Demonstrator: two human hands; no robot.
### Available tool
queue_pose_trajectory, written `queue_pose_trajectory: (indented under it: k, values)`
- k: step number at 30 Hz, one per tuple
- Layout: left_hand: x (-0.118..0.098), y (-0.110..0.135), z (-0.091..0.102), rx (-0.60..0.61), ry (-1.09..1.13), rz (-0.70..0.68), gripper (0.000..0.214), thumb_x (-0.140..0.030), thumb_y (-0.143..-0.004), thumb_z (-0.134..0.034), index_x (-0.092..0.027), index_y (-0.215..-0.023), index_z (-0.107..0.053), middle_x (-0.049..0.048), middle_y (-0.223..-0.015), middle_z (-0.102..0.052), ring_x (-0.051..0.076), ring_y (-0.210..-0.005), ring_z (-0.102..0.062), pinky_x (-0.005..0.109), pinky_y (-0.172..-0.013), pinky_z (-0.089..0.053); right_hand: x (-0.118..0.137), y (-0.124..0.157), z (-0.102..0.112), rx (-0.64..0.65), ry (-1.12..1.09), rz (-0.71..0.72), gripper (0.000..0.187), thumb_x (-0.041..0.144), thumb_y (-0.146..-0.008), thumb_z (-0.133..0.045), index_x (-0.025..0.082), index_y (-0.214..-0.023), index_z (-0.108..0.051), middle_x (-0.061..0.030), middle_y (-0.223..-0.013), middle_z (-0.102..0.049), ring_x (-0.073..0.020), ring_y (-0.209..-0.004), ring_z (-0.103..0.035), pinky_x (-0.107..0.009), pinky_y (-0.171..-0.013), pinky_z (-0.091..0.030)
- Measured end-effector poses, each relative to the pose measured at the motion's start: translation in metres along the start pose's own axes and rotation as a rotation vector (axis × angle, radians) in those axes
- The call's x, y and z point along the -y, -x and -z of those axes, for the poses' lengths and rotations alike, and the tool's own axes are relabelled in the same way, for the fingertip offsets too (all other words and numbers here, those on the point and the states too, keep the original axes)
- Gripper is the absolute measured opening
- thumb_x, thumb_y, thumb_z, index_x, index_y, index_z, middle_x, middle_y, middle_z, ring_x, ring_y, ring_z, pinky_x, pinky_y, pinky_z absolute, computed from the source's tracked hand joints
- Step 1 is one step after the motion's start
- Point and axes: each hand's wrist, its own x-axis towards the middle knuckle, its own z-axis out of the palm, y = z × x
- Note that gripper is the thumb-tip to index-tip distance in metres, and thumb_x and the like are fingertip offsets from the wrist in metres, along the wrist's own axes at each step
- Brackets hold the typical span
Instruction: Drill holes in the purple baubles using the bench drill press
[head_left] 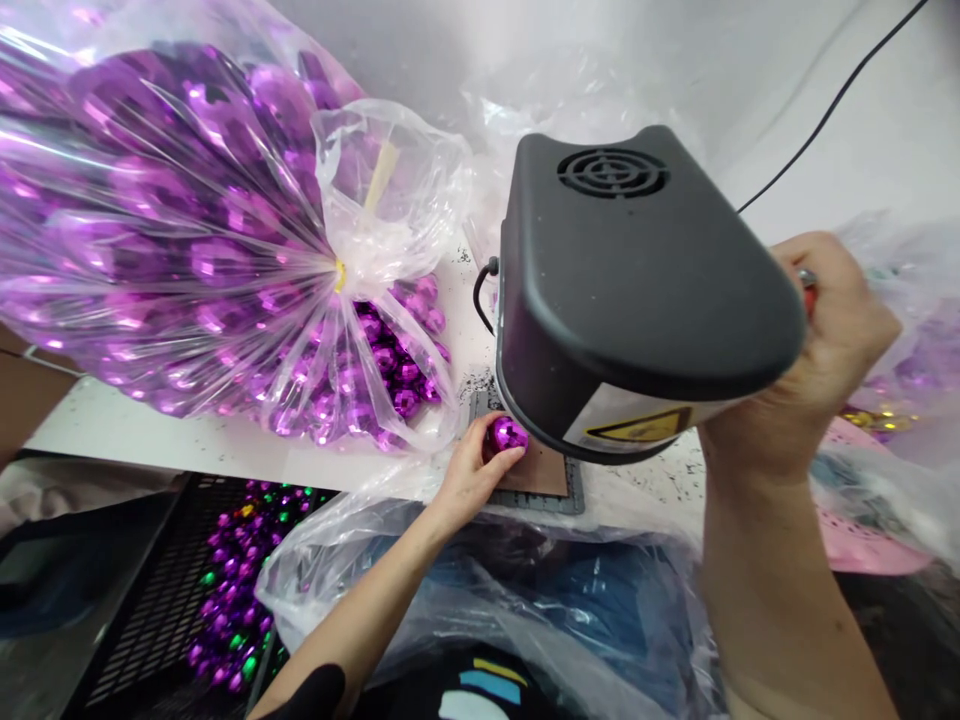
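My left hand [472,470] pinches a small shiny purple ball [508,434] and holds it on the brown pad [541,474] under the black machine head [630,290]. My right hand [806,350] is wrapped round a handle with a red tip [808,285] at the machine's right side, raised beside the head. The machine hides most of the pad and whatever sits beneath it.
A big clear bag of purple balls [172,240] lies on the white table at the left, a smaller bag [375,380] beside it. A black crate [225,590] with purple and green balls sits below. Clear plastic sheeting [480,580] covers my lap. A pink item [870,540] is at right.
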Motion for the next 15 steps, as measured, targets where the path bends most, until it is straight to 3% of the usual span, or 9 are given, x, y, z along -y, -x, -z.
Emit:
queue_pose_trajectory:
  k: [2, 7, 15]
  values:
    - [0.003, 0.002, -0.004, 0.010, -0.145, -0.100, 0.037, -0.036, -0.089, -0.069, -0.021, -0.122, -0.066, 0.0110, -0.125, -0.069, 0.029, -0.117, -0.064, 0.047, -0.105, -0.050, 0.000, 0.000, 0.000, 0.002, -0.002, 0.006, 0.040, 0.046, -0.098, -0.049, 0.016, -0.071, -0.048, 0.0057, -0.063, -0.029, -0.0030, -0.061, -0.028, -0.023, -0.059, -0.023]
    - [0.004, 0.003, -0.016, -0.001, -0.416, -0.248, 0.039, -0.040, -0.089, -0.070, -0.021, -0.124, -0.065, 0.0141, -0.132, -0.064, 0.032, -0.125, -0.059, 0.051, -0.110, -0.046, 0.000, 0.001, 0.000, 0.004, -0.024, 0.005, 0.039, 0.045, -0.097, -0.050, 0.016, -0.071, -0.047, 0.0058, -0.062, -0.029, -0.0033, -0.061, -0.027, -0.023, -0.057, -0.021]
    - [0.009, -0.005, -0.021, 0.100, -0.291, -0.258, 0.037, -0.041, -0.090, -0.068, -0.022, -0.121, -0.066, 0.0133, -0.124, -0.069, 0.032, -0.126, -0.058, 0.054, -0.117, -0.037, 0.007, 0.011, 0.017, 0.041, 0.023, -0.026, 0.024, 0.034, -0.092, -0.062, 0.017, -0.076, -0.061, 0.0061, -0.060, -0.043, -0.0023, -0.056, -0.034, -0.022, -0.054, -0.026]
